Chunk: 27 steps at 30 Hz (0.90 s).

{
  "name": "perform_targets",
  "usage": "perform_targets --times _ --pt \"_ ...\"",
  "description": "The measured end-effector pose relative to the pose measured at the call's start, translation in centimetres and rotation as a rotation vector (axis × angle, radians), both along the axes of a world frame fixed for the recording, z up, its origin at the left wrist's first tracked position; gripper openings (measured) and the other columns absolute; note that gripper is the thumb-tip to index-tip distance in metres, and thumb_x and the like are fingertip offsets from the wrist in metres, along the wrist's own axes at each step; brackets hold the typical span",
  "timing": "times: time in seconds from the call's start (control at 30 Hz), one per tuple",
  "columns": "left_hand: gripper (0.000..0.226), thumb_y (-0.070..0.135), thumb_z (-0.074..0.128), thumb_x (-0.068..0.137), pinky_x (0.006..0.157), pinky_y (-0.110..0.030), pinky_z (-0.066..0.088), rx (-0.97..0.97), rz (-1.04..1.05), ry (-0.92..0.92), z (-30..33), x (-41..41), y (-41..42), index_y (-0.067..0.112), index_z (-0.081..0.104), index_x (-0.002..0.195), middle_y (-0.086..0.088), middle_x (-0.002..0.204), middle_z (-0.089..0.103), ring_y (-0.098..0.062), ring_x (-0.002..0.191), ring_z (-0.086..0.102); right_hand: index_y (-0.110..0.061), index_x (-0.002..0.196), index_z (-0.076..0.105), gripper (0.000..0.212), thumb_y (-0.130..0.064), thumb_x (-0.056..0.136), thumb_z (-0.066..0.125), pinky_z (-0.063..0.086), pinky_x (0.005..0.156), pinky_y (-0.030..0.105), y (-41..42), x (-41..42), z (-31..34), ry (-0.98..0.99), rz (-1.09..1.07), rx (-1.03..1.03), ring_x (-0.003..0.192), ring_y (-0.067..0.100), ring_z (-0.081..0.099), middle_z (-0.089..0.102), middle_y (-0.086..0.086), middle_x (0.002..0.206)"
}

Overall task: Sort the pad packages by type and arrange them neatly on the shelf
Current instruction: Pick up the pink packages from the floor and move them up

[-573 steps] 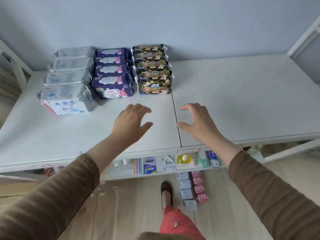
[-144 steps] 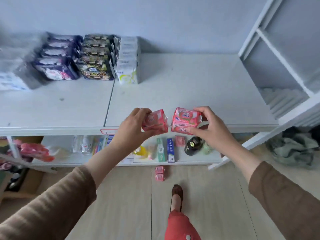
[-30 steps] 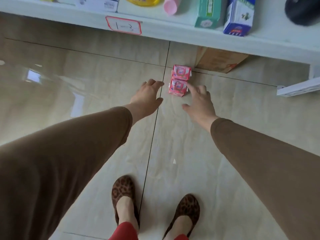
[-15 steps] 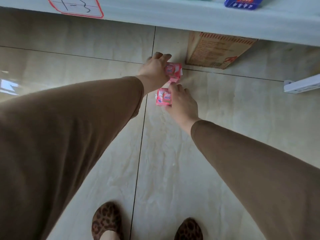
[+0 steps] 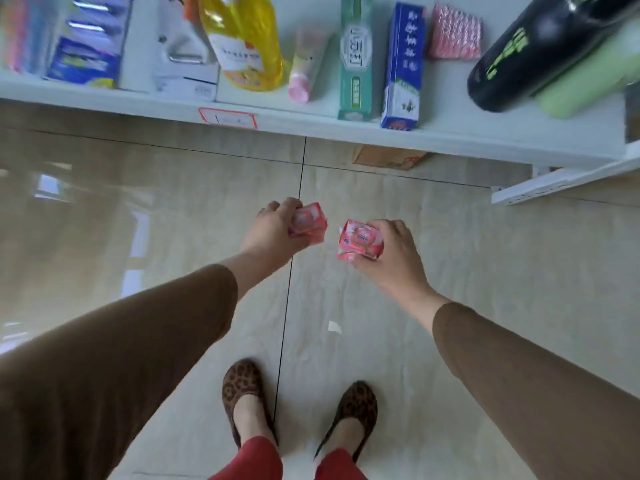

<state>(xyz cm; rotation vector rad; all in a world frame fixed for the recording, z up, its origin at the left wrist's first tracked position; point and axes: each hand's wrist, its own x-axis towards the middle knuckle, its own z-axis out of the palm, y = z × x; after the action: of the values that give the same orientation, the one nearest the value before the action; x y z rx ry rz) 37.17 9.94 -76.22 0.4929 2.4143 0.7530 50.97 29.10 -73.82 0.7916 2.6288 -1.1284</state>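
I look down at a tiled floor in front of a low white shelf (image 5: 450,140). My left hand (image 5: 273,233) grips a small pink pad package (image 5: 310,221) from its left side, held above the floor. My right hand (image 5: 394,251) grips a second pink pad package (image 5: 360,239) with a white and red label, a little to the right and at about the same height. The two packages are apart, with a gap between them. The upper shelf with the sorted rows of packages is out of view.
The low shelf carries a yellow bottle (image 5: 242,39), a green box (image 5: 355,57), a blue box (image 5: 403,64), a pink tube (image 5: 306,67) and a black bottle (image 5: 540,53). A cardboard box (image 5: 388,157) sits under it. My feet in leopard-print shoes (image 5: 242,393) stand below.
Half a second ago both hands were down on the two pink packages on the floor by the cardboard box. Now each hand has lifted one package off the floor and toward me.
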Motion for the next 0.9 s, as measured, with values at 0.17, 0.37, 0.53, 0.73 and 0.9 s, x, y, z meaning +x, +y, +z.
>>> perform_targets --times 0.17,0.37,0.53,0.73,0.9 --pt "0.075 0.062 0.072 0.067 0.082 -0.032 0.045 0.075 -0.023 0.051 19.7 0.9 -4.2 0.027 0.054 0.130 0.001 0.105 0.055 -0.024 0.099 0.055 -0.033 0.114 0.056 0.056 -0.050 0.066 0.080 0.041 0.076 0.020 -2.3 -0.5 18.5 0.080 0.002 -0.080 0.097 0.005 0.052 0.050 -0.011 0.108" --pt "0.087 0.070 0.075 0.063 0.088 -0.036 0.048 0.165 -0.027 0.147 44.8 0.1 -7.0 0.023 0.051 0.132 0.001 0.117 0.062 -0.020 0.105 0.058 -0.036 0.122 0.055 0.054 -0.036 0.071 0.073 0.049 0.088 0.029 -4.3 -1.8 42.4 0.229 0.005 -0.152 0.105 0.009 0.060 0.061 -0.009 0.114" --pt "0.069 0.057 0.077 0.070 0.083 -0.034 0.046 0.281 -0.138 0.269 59.3 -1.6 -7.2 0.017 0.055 0.121 0.005 0.107 0.059 -0.019 0.100 0.057 -0.033 0.132 0.048 0.063 -0.035 0.076 0.076 0.044 0.090 0.014 -4.1 -3.5 56.8 0.369 0.015 -0.117 0.112 0.005 0.059 0.057 -0.008 0.126" --pt "0.056 0.042 0.079 0.073 0.075 -0.030 0.045 0.295 -0.193 0.417 69.3 -6.5 -3.5 0.019 0.055 0.118 0.005 0.108 0.049 -0.019 0.090 0.057 -0.037 0.119 0.047 0.063 -0.047 0.067 0.081 0.051 0.083 0.034 -1.3 -7.7 67.0 0.470 -0.051 -0.136 0.097 0.006 0.062 0.063 -0.016 0.109" --pt "0.064 0.049 0.080 0.073 0.077 -0.036 0.047 0.211 -0.270 0.511 72.6 -13.3 2.0 0.014 0.054 0.119 -0.002 0.113 0.054 -0.024 0.094 0.058 -0.032 0.114 0.052 0.057 -0.044 0.069 0.085 0.050 0.094 0.045 2.9 -12.5 69.2 0.540 -0.045 -0.081 0.101 0.013 0.061 0.064 -0.013 0.106"
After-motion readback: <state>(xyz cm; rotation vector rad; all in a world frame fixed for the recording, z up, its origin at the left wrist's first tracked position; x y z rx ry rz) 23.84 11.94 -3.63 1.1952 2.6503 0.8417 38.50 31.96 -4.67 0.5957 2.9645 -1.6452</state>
